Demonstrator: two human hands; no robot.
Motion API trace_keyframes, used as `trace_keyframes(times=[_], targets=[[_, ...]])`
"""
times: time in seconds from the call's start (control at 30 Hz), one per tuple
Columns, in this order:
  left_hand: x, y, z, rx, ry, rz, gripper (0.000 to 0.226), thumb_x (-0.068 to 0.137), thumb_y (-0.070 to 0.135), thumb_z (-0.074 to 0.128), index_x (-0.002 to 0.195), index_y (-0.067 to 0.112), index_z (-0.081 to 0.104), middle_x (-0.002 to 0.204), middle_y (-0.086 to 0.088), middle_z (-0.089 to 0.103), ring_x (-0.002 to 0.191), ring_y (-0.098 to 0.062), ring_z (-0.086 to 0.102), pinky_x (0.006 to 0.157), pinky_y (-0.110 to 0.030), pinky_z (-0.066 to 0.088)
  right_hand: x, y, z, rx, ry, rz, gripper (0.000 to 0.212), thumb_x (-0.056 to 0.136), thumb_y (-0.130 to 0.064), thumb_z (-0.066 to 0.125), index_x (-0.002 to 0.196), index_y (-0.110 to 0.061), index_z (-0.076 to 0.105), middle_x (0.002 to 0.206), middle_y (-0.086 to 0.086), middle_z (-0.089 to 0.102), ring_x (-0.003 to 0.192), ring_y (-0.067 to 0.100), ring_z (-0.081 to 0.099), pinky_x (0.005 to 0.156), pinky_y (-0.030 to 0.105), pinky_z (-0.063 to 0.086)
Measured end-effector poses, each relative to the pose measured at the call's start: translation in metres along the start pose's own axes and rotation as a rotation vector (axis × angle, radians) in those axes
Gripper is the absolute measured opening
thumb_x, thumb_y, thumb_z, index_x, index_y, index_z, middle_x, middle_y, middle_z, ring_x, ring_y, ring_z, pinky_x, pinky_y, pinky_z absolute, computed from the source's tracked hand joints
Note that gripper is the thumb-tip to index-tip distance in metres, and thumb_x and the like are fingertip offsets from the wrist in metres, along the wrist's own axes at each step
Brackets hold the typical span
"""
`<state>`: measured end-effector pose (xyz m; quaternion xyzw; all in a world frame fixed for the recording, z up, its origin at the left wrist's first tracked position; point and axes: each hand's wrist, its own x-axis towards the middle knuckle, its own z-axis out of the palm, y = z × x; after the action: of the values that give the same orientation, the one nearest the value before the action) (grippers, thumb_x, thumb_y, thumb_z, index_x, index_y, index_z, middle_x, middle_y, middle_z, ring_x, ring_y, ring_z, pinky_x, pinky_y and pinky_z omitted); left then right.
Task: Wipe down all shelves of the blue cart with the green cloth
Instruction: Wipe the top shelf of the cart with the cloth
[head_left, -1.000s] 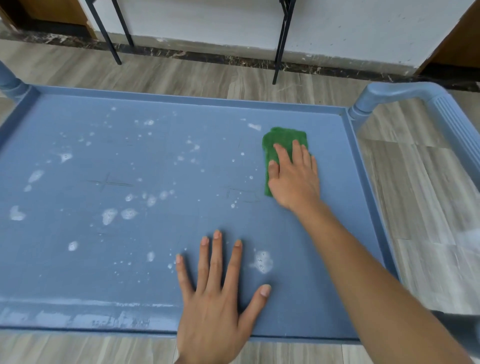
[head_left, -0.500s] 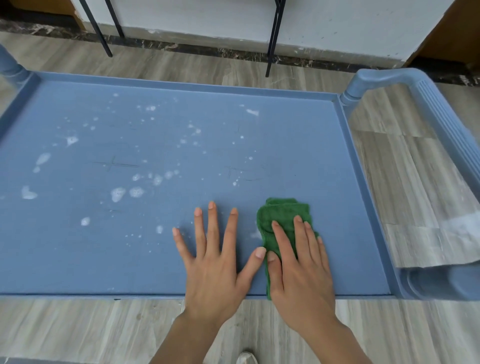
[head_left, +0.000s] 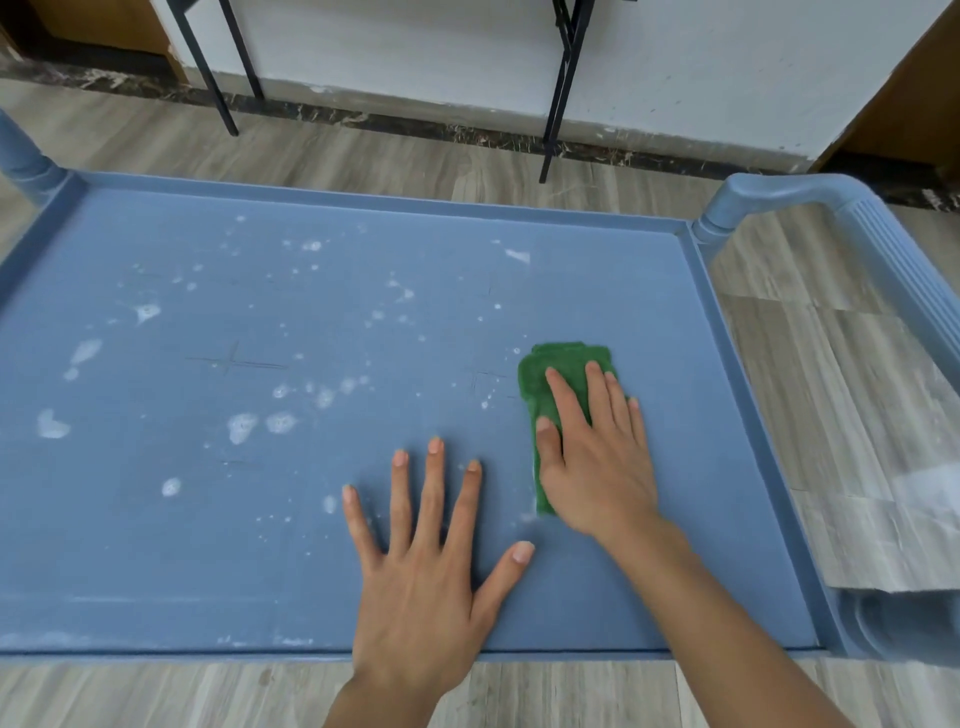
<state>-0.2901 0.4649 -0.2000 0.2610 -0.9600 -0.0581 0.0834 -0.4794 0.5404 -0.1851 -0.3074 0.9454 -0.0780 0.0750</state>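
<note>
Half a second ago the green cloth (head_left: 563, 366) lay close to the near rim of the blue cart (head_left: 363, 196), with the right hand's thumb almost meeting the left hand's thumb; now cloth and right hand (head_left: 597, 457) sit farther up the top shelf (head_left: 156, 545), toward its right middle, and a gap has opened between the two hands. The left hand (head_left: 421, 571) has kept its place. The right hand lies flat on the cloth, fingers straight and close together and pointing to the far side, pressing it down rather than gripping it; its forearm runs in from the near right. The left hand rests palm down on the bare shelf near the near rim, fingers spread wide, thumb out to the right, holding nothing. The cloth lies mostly under the right palm, its far end showing beyond the fingertips and a strip showing along the thumb's left side, just right and far of the left hand. White foam spots (head_left: 241, 427) dot the shelf to the left of both hands. The cart's handle (head_left: 893, 270) curves along the right.
</note>
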Motion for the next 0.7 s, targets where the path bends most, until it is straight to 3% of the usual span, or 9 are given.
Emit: trace_keyframes(times=[0.17,0.43,0.7], targets=[[0.008,0.002,0.005,0.031,0.095,-0.018,0.079,0.098,0.074,0.03,0.148,0.017,0.053,0.162,-0.012,0.038,0.147,-0.042,0.036,0.112,-0.077,0.02,0.107,-0.01,-0.009,0.013,-0.02,0.034,0.06,0.101,-0.045,0.026,0.158,-0.034,0.015,0.168,0.01,0.005,0.154,0.026,0.004,0.124,0.048,0.001],[0.022,0.001,0.015,0.108,0.204,-0.03,0.081,0.092,0.077,0.035,0.142,0.019,0.06,0.155,-0.012,0.048,0.14,-0.042,0.046,0.109,-0.077,0.027,0.237,-0.03,-0.026,0.064,-0.054,0.044,0.059,0.101,-0.043,0.021,0.158,-0.033,0.013,0.168,0.012,-0.001,0.154,0.027,-0.003,0.124,0.049,-0.002],[0.024,-0.002,0.013,0.064,0.146,-0.055,0.081,0.096,0.076,0.033,0.148,0.017,0.054,0.162,-0.012,0.038,0.148,-0.038,0.036,0.114,-0.076,0.02,0.215,-0.029,-0.015,0.061,0.003,0.009,0.057,0.101,-0.042,0.021,0.157,-0.031,0.019,0.167,0.013,0.007,0.154,0.028,0.005,0.124,0.047,0.002]])
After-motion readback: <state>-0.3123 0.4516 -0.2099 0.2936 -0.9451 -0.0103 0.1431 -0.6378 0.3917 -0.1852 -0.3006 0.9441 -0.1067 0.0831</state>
